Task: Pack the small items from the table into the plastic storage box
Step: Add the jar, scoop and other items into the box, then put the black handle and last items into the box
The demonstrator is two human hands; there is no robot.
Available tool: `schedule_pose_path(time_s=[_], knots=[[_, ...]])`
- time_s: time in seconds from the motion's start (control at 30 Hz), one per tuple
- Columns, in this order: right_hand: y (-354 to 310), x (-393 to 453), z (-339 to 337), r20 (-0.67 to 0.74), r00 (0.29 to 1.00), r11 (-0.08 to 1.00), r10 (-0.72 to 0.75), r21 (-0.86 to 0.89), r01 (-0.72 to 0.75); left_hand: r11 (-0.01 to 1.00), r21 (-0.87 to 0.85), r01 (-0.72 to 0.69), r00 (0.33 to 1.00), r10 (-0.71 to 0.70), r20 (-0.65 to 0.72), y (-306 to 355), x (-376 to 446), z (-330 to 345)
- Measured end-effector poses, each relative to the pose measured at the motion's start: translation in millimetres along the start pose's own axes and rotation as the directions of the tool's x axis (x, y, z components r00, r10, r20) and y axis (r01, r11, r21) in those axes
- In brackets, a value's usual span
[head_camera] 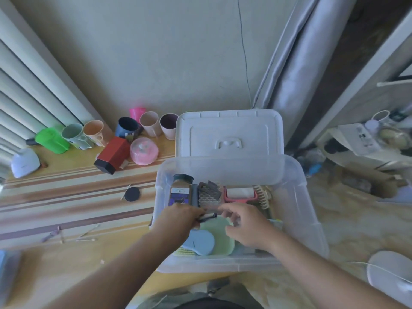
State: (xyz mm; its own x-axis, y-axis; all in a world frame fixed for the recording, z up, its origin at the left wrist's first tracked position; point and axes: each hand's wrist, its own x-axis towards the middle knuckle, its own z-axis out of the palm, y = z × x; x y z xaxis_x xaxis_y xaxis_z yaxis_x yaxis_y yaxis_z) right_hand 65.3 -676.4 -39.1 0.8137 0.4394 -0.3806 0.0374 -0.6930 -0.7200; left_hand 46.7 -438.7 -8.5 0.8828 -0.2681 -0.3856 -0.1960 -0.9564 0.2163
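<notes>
Several small items still lie out on the striped table (66, 197), and going from the left they are the first worry: the thin sticks (85, 240) near the front edge are light and slim, so a sweep of a forearm could roll them off before they are picked up. Further in, the flat black disc (132, 194) with a stick beside it sits just left of the box and could be overlooked.

Next comes the left hand (178, 219), inside the plastic storage box (312, 219), its fingers curled round a small dark tube (208, 217) that it holds over the packed items. If it lets go from there, the tube may roll across the green pad (223, 237) and blue pad (199, 241) and wedge out of sight, or knock the brown jar (181, 189) lying along the left wall.

The right hand (247, 228) hovers just beside it, fingers loosely bent and apart, gripping nothing I can see. Both hands crowd one spot, so they may bump and jar the tube loose.

Behind, the lid (229, 132) leans upright against the box's rear wall; a nudge to the box could tip it down onto the wrists.
</notes>
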Motion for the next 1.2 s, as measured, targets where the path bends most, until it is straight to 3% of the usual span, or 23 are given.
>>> schedule_pose_path(time_s=[0.1, 0.3, 0.4, 0.5, 0.6, 0.8, 1.0, 1.2], knots=[[-5.8, -5.9, -4.6, 0.093, 0.995, 0.997, -0.037, -0.068, 0.043, 1.000, -0.025, 0.019, 0.996, -0.017, 0.087, 22.3, 8.9, 15.6], [-3.3, 3.1, 21.3, 0.207, 0.977, 0.885, -0.056, -0.442, 0.145, 0.999, 0.006, -0.033, 0.992, 0.032, 0.122, 46.2, 19.7, 39.9], [5.9, 5.6, 21.9, 0.120, 0.992, 0.877, -0.049, -0.470, 0.100, 0.999, -0.029, -0.036, 0.993, 0.039, 0.109, 47.1, 22.3, 42.9], [33.3, 18.6, 4.0, -0.086, 0.996, 0.902, -0.008, -0.430, -0.030, 0.993, -0.116, -0.011, 0.999, 0.006, -0.043, 38.3, 22.6, 37.3], [58.2, 36.4, -10.5, -0.221, 0.975, 0.873, 0.019, -0.472, -0.124, 0.997, -0.080, 0.018, 0.988, -0.030, -0.151, 22.5, 17.0, 43.3], [48.0, 67.5, 18.0, -0.067, 0.998, 0.792, 0.006, -0.609, -0.046, 0.991, 0.130, -0.031, 0.992, 0.046, -0.119, 14.3, 8.6, 63.1], [46.9, 73.5, 24.8, -0.044, 0.999, 0.834, -0.012, -0.552, -0.015, 0.994, 0.105, -0.022, 0.975, 0.045, -0.216, 4.7, -0.6, 70.5], [44.2, 60.1, 12.2, -0.202, 0.974, 0.947, -0.103, -0.320, 0.033, 0.999, 0.032, -0.007, 0.970, 0.015, -0.241, -3.4, -0.9, 60.3]])
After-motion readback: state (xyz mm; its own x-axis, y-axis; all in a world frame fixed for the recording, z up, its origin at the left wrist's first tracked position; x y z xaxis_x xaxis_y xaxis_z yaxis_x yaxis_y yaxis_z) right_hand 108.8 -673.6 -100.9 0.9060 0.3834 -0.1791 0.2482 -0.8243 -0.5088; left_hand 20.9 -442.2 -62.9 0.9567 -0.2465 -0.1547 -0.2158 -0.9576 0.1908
